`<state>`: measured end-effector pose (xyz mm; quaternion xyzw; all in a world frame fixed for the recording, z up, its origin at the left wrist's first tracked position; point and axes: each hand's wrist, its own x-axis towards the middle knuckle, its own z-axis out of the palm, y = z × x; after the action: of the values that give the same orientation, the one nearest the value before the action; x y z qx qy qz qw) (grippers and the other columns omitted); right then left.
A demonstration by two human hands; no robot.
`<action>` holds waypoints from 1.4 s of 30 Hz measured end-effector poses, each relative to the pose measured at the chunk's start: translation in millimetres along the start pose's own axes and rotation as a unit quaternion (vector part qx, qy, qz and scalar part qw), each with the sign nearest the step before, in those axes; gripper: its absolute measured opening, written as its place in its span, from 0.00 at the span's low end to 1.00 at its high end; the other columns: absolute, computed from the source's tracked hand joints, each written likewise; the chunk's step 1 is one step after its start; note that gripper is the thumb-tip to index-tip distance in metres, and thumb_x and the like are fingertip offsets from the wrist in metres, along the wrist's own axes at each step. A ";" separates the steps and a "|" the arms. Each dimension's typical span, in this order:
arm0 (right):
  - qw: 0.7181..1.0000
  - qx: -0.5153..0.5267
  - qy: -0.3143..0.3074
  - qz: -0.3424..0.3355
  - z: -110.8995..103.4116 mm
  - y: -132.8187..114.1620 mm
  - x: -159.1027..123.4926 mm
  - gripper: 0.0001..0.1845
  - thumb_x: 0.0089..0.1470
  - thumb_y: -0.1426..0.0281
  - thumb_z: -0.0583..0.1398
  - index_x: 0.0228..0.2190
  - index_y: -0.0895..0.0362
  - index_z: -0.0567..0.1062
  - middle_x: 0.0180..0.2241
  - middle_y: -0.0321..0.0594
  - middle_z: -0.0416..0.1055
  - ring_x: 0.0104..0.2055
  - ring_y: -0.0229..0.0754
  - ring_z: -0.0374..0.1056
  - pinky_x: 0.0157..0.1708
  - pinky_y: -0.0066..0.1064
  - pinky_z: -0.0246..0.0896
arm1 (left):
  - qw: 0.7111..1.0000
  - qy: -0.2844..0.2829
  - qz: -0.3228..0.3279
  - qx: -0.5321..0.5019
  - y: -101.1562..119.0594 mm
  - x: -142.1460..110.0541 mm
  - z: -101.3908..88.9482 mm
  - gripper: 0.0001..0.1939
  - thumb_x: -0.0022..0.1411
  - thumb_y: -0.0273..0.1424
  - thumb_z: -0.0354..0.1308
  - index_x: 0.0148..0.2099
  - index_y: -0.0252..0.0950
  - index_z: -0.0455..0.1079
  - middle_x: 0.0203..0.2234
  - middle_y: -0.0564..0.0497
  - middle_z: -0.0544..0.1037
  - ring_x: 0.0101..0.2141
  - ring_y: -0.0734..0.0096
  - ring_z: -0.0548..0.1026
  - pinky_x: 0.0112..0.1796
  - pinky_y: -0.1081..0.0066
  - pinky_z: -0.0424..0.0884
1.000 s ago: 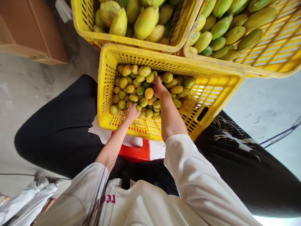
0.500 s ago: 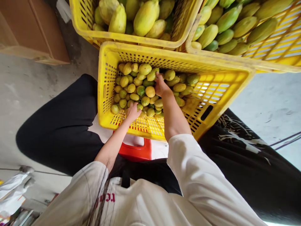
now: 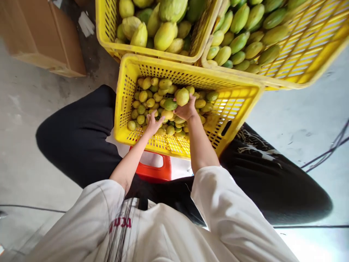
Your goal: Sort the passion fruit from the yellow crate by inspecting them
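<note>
A yellow plastic crate (image 3: 152, 145) stands before me, holding many small yellow and green lemons (image 3: 141, 109). My right hand (image 3: 188, 110) is wrapped round a yellow-green lemon (image 3: 182, 97), raised above the others. A greener lemon (image 3: 170, 104) lies just left of that hand; whether the fingers touch it I cannot tell. My left hand (image 3: 154, 125) is over the near-left part of the pile, fingers spread and nothing visible in its grasp. Some lemons beneath both hands are hidden.
Two more yellow crates, one at the back left (image 3: 152, 51) and one at the back right (image 3: 305, 54), hold larger-looking yellow-green fruit. A cardboard box (image 3: 46, 40) is on the floor at left. Below the near crate shows a red plastic stool (image 3: 155, 173). Cables (image 3: 329, 149) lie at right.
My right hand has come up from the far part of the pile with a lemon showing in it. My left hand's fingers have spread and lifted slightly. The view has shifted.
</note>
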<state>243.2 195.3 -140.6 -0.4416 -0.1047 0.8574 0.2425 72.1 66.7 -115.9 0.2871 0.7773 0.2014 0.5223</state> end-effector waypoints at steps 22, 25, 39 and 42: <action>0.973 -0.008 -0.183 -0.143 107.8 56.6 -207.0 0.42 0.40 0.28 0.71 0.40 0.48 0.79 0.56 0.47 0.83 0.73 0.65 0.69 0.63 0.60 0.78 | 0.870 -0.117 0.085 -0.471 84.9 -151.8 -78.9 0.29 0.59 0.61 0.63 0.42 0.39 0.73 0.44 0.40 0.87 0.61 0.44 0.82 0.57 0.56 0.81; 0.970 -0.055 -0.099 -0.217 105.9 64.8 -259.2 0.41 0.40 0.34 0.77 0.44 0.49 0.80 0.59 0.51 0.81 0.67 0.64 0.75 0.56 0.54 0.82 | 0.888 -0.115 0.090 -0.437 79.2 -190.2 -103.3 0.26 0.60 0.55 0.68 0.46 0.41 0.69 0.42 0.45 0.86 0.55 0.48 0.86 0.48 0.60 0.84; 0.965 0.028 -0.017 -0.260 128.6 120.2 -288.4 0.32 0.42 0.61 0.80 0.48 0.42 0.76 0.45 0.33 0.79 0.42 0.42 0.79 0.37 0.30 0.80 | 0.894 -0.273 0.129 -0.331 35.5 -236.7 -131.5 0.29 0.60 0.43 0.67 0.62 0.45 0.72 0.54 0.45 0.83 0.51 0.54 0.85 0.44 0.61 0.85; 0.966 0.071 -0.046 -0.246 133.9 117.9 -283.7 0.34 0.43 0.60 0.78 0.51 0.41 0.75 0.54 0.36 0.80 0.57 0.51 0.79 0.48 0.41 0.84 | 0.898 -0.262 0.149 -0.321 35.6 -234.0 -127.5 0.28 0.58 0.48 0.73 0.55 0.43 0.73 0.48 0.48 0.82 0.45 0.61 0.85 0.40 0.67 0.84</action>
<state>236.5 -45.7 92.2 -0.3436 -0.1599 0.7963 0.4714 30.0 -61.8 116.5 0.2590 0.4538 0.4331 0.7345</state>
